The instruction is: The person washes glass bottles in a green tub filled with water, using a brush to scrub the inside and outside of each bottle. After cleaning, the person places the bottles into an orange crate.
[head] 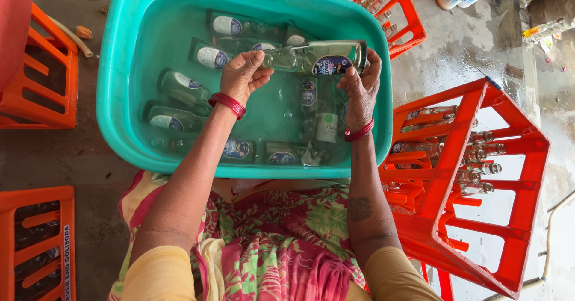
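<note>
Over the far right part of a large turquoise plastic tub (120, 97), both hands hold one clear glass bottle with a dark blue oval label (317, 58) lying sideways above the water. The left hand (242, 76) wraps its fingers closed around the neck end; the right hand (359, 85) cups the base end, fingers curled over it. Each wrist wears red bangles (227, 104).

The tub holds water with more labelled glass bottles (179, 88) sunk on their sides along its left side, far edge and near edge; none blocks the held bottle. Just right of the tub, an orange plastic crate (473, 181) leans tilted, with bottles (476, 157) stacked necks outward in its compartments. Further orange crates (42, 91) sit at the left of the tub and beyond its far right corner, on wet concrete floor (467, 43).
</note>
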### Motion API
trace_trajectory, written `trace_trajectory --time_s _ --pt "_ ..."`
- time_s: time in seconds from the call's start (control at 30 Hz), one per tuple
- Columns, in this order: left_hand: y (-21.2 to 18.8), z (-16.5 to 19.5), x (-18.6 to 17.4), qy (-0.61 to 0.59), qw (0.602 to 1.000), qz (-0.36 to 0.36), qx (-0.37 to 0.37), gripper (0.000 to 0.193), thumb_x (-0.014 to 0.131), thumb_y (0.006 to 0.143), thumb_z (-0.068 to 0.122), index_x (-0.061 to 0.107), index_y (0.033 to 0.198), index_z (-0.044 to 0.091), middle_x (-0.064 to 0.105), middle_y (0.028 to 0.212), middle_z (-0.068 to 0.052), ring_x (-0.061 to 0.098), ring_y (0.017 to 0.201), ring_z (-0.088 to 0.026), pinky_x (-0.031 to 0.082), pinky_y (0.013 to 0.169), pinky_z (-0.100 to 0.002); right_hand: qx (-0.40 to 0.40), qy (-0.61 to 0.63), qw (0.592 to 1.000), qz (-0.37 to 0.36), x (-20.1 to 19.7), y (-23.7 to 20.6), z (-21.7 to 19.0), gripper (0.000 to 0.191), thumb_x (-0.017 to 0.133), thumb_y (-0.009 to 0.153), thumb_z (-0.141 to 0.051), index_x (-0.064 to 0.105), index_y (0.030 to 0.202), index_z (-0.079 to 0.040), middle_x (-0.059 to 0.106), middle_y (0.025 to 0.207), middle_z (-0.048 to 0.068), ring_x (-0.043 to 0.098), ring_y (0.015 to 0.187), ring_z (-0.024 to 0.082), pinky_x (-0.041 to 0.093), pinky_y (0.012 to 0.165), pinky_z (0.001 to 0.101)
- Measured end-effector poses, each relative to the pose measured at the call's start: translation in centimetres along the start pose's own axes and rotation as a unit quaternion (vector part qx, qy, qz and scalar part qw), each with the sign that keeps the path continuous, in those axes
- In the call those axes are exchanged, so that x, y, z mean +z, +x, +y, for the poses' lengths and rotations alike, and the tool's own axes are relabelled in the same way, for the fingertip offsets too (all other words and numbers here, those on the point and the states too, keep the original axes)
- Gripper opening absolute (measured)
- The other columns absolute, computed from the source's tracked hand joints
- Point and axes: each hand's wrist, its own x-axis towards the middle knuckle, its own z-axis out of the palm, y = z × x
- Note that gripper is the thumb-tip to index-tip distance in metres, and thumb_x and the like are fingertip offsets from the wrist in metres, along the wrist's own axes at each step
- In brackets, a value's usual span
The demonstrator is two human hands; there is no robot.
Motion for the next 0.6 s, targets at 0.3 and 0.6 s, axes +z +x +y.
trace_trajectory --time_s 0.3,0.6 --pt "-0.6 1.3 1.1 0.066 0.998 0.018 0.018 0.060 0.085 0.073 0.061 0.066 0.099 0.009 0.071 0.079 -0.002 0.075 0.068 -0.013 0.063 0.060 -0.027 -0.039 -0.031 0.999 0.009 0.8 -0.3 -0.1 0.057 0.079 0.097 -0.042 0.042 0.128 -0.011 0.057 0.114 0.001 0.063 0.096 0.009 0.057 0.069 0.0245" --pt "-1.7 3.4 2.1 0.120 0.991 -0.028 0.053 0.043 0.075 0.090 0.049 0.066 0.108 0.012 0.072 0.078 -0.004 0.071 0.065 -0.010 0.060 0.058 -0.024 0.115 -0.005 0.993 0.006 -0.9 0.5 2.5 0.054 0.067 0.099 -0.054 0.056 0.130 -0.011 0.063 0.094 0.004 0.056 0.068 0.009 0.045 0.054 0.0240"
